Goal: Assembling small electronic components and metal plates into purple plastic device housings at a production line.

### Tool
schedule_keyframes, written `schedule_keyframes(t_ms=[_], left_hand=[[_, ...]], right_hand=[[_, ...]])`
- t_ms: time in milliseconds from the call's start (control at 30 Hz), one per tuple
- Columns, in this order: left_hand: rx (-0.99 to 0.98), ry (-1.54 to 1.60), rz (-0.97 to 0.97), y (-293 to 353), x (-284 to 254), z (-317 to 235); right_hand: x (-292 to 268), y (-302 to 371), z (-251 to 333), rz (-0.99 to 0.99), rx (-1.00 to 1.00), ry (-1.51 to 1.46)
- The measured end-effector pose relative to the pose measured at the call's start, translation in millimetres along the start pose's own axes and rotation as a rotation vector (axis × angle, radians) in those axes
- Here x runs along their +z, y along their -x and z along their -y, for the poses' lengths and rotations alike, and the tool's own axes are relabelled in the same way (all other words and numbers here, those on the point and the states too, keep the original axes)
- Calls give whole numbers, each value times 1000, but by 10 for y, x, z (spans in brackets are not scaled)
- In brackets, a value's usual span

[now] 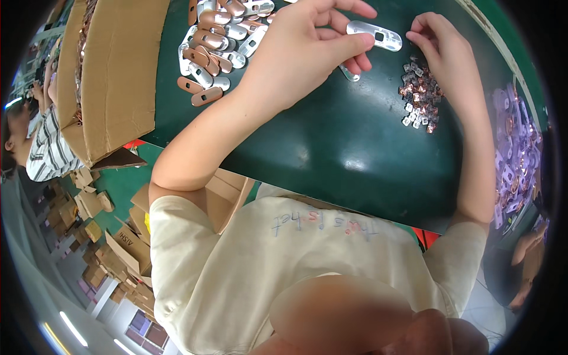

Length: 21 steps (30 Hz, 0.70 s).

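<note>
My left hand [313,47] pinches a silver oblong metal plate [389,40] with rounded ends and a square hole, held above the green table. Just to the right of the plate, my right hand [444,50] has its thumb and forefinger brought together; whatever they hold, if anything, is too small to make out. Under that hand lies a heap of small clear-and-copper parts [421,94]. Another silver piece [349,73] shows partly below my left fingers. To the left, copper-coloured and silver plates of the same shape lie in a loose pile [210,40].
A tall cardboard box [127,71] stands against the table's left edge. Purple-tinted plates [516,160] are heaped to the right. The green tabletop [331,148] ends close to my body. Beyond are a person in a striped shirt [50,148] and several cartons [121,251].
</note>
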<state>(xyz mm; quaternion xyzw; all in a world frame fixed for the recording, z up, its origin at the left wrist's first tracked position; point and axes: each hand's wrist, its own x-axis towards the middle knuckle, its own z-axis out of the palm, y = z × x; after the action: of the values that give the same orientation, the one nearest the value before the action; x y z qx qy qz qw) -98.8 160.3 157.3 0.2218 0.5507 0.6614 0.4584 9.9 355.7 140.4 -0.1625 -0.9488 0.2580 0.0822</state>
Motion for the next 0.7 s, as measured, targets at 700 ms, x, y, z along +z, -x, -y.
schedule_keyframes(t_ms=[700], left_hand=[[192,26,-82,193,198,42]], right_hand=[[-154,363,459,98,83,-1158]])
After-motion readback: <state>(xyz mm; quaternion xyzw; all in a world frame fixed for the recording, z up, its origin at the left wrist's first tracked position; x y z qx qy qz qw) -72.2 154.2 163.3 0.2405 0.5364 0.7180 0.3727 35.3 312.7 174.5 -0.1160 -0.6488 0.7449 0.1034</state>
